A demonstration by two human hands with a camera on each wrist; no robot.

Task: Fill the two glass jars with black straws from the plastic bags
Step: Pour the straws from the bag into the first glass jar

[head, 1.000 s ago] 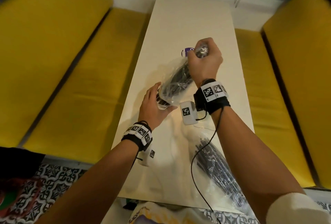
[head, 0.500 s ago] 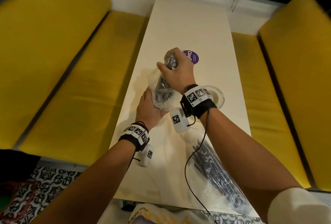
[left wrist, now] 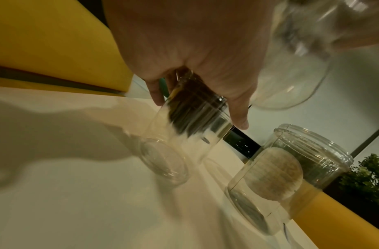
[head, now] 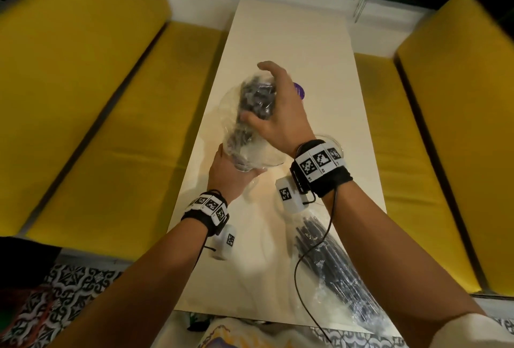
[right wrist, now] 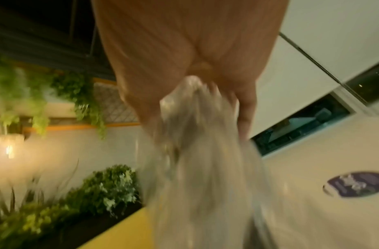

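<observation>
Left hand (head: 230,172) wrapped round jar (left wrist: 184,128) on table (head: 292,41), straws (left wrist: 190,104) partway in; right hand (head: 275,114) half open, thumb and fingers on bag (head: 250,114) above jar; second jar (left wrist: 290,176) alongside; second bag (head: 339,272) near table edge

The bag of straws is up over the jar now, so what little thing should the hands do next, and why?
Probably slide the black straws further down. The left hand grips a tilted glass jar, whose lower part looks empty, while the right hand holds the plastic bag above it.
</observation>
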